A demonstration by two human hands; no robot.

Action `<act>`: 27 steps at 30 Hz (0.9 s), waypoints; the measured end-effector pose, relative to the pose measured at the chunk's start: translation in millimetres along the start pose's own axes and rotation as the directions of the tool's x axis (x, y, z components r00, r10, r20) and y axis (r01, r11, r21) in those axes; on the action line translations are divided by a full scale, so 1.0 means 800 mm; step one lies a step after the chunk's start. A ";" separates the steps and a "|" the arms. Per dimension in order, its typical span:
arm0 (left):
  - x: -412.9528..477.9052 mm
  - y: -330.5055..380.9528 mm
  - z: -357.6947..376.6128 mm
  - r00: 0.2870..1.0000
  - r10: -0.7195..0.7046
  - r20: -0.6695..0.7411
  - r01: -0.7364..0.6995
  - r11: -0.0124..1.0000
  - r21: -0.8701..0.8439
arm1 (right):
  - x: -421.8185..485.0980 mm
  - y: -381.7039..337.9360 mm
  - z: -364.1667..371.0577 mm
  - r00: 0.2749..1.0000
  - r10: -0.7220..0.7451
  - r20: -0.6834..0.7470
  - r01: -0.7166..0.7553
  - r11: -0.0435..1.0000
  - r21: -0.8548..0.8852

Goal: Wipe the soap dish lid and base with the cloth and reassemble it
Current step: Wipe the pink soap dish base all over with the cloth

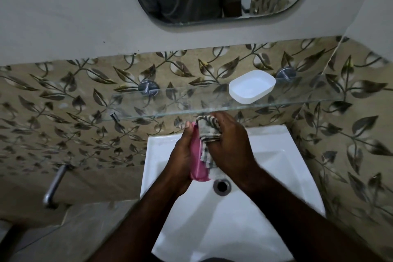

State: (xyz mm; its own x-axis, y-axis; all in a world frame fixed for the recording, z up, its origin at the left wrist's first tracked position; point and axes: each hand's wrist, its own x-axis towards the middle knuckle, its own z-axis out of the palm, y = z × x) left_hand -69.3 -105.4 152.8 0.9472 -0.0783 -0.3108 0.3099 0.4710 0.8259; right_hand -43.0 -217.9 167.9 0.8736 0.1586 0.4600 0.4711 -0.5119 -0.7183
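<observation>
Now the left hand cups the pink soap dish part, likely the lid; the right hand clutches the cloth against it.

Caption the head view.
Left hand holds pink soap dish piece, right hand presses cloth on it; white piece sits on glass shelf.

I see the pink half as smooth plastic with a slight sheen, the cloth as soft woven fabric, and the white half as matt plastic. The shelf is clear glass on shiny metal pegs; the sink is glossy ceramic.
</observation>
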 end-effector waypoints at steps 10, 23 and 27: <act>0.005 0.006 0.006 0.993 0.114 0.005 -0.114 0.985 0.131 | 0.013 0.023 -0.008 0.987 0.155 -0.033 -0.155 0.988 0.001; 0.007 0.009 0.008 0.998 0.048 0.045 -0.054 0.987 0.153 | -0.001 0.018 -0.011 0.950 0.308 -0.043 -0.294 0.935 0.200; 0.015 0.019 -0.004 1.000 0.004 -0.021 -0.002 0.992 0.126 | -0.040 -0.002 0.007 0.994 0.097 0.045 -0.104 0.980 0.171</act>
State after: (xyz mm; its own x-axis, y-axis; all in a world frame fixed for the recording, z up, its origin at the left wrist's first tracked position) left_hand -53.3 -96.5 160.0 0.9466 -0.0577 -0.3172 0.3163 0.3570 0.8789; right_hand -71.3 -217.8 151.4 0.9200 0.1457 0.3639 0.3917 -0.3735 -0.8409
